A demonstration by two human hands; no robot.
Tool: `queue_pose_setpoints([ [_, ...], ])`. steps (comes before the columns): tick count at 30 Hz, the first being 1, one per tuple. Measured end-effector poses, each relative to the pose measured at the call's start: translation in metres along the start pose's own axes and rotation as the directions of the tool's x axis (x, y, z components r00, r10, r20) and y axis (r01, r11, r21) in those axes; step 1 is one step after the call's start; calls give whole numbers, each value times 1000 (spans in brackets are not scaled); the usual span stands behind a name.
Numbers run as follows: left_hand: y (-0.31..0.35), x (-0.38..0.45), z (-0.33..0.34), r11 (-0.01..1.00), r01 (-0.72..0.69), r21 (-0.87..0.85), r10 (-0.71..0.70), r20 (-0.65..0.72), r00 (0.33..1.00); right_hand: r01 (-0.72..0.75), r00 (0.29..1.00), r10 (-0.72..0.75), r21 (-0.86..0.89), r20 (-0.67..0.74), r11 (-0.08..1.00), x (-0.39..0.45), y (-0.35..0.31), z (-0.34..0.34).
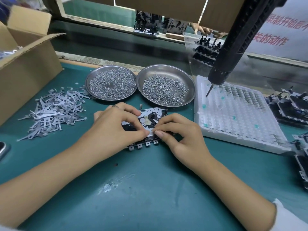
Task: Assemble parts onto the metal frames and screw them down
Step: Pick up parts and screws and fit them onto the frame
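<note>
Green surface, screw dishes at 12 o'clock. Metal frame lay flat at centre. Left hand and right hand fingers pinched a small part at its near edge. Frame looked light, stiff, thin-edged; best gripped by the side rims.

head view: worn on the person's head | faces forward and down over the green table | close above both hands, forearms entering from the bottom edge | wide-angle, edges bowed | single view, nothing shared
</note>
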State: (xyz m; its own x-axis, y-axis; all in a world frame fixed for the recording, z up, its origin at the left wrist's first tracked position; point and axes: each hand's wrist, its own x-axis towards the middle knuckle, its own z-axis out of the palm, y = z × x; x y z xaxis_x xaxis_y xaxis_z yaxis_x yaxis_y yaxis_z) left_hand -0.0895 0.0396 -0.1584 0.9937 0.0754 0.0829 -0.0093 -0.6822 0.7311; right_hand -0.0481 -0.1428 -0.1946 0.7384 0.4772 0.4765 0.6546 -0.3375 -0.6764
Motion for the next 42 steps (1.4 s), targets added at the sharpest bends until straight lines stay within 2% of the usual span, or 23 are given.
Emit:
queue_pose_setpoints([
  [3,-1,0,-1,1000,-18,11,18,19,1000,-82,996,85,118,-15,990,1,-2,-2],
  [8,-5,4,-4,997,-70,21,70,3,998,-106,994,110,142,-19,984,1,-3,-2],
  [11,-10,13,-10,990,-135,-38,126,-195,973,-107,993,111,124,-28,986,1,-2,-1],
  [13,-17,28,-18,985,-138,107,166,-334,928,-96,994,100,96,-38,991,1,-2,-1],
  [14,-22,37,-23,975,-98,201,165,-354,921,-87,995,90,82,-35,993,1,-3,0],
  [16,-33,55,-29,937,6,349,104,-297,949,-48,999,49,39,-16,998,0,-5,0],
  [18,-39,68,-32,912,71,405,22,-221,975,5,1000,-4,-37,25,999,0,-8,-1],
  [21,-40,79,-29,915,112,388,-39,-192,981,50,994,-36,-145,98,988,0,-7,-1],
  [26,-41,86,-29,922,156,354,-82,-216,973,-11,992,31,-160,124,987,1,-6,0],
  [30,-43,85,-28,920,165,356,-81,-239,968,77,991,-45,-255,128,964,-1,-10,1],
  [33,-42,85,-26,906,167,388,-77,-237,968,88,996,-78,-245,54,965,-2,-11,2],
  [38,-41,80,-25,890,150,430,-33,-268,963,7,979,-41,-166,-201,986,8,-8,-3],
  [42,-43,79,-24,876,117,468,16,-271,963,-140,973,78,-291,-215,946,44,2,-25],
])
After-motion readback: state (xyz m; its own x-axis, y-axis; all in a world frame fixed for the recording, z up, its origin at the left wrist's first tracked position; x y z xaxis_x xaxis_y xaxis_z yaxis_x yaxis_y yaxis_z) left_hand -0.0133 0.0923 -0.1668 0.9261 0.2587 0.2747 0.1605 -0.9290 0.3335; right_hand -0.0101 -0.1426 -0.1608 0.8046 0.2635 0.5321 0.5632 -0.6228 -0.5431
